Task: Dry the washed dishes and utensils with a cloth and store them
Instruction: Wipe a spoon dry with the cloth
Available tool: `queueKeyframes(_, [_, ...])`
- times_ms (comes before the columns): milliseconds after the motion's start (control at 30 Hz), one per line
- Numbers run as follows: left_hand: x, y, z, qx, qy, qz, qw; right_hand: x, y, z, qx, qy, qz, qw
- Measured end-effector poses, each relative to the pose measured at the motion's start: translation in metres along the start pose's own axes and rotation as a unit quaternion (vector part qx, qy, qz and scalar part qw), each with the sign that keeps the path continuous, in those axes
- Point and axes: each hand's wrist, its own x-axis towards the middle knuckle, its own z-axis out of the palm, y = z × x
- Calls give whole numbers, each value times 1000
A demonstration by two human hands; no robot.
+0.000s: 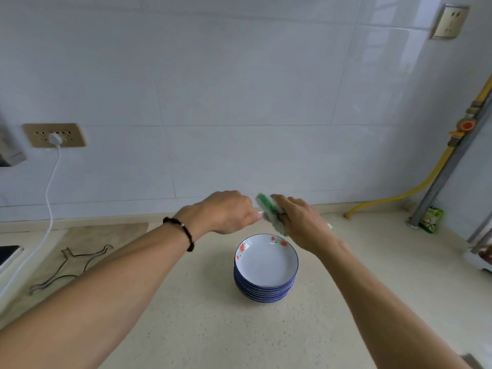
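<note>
Green-and-white cloth [270, 211], blurred, held above the back of the beige speckled worktop [213, 328], both hands on it. Right hand [303, 222] fingers wrapped around cloth; left hand [229, 211] curled, thumb and fingers pinching its edge. Stack of blue-rimmed white floral plates [266, 270] sits mid-worktop, just below hands.

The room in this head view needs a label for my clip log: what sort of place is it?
Most likely a home kitchen: a speckled countertop against a white tiled wall, a stack of blue-rimmed plates, and a yellow gas hose with a valve.
</note>
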Motion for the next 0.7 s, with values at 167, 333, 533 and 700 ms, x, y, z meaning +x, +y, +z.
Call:
queueKeyframes(167, [-1,9,-1,76,20,33,996,0,-10,0,-14,-39,-126,991])
queueKeyframes(333, [-3,0,6,-66,64,59,994,1,12,-9,160,35,73,984])
queueKeyframes(533, [3,1,10,-60,46,23,997,0,2,4,100,-9,30,994])
queueKeyframes(700, [3,3,15,38,30,32,998,-2,-6,7,160,-49,9,986])
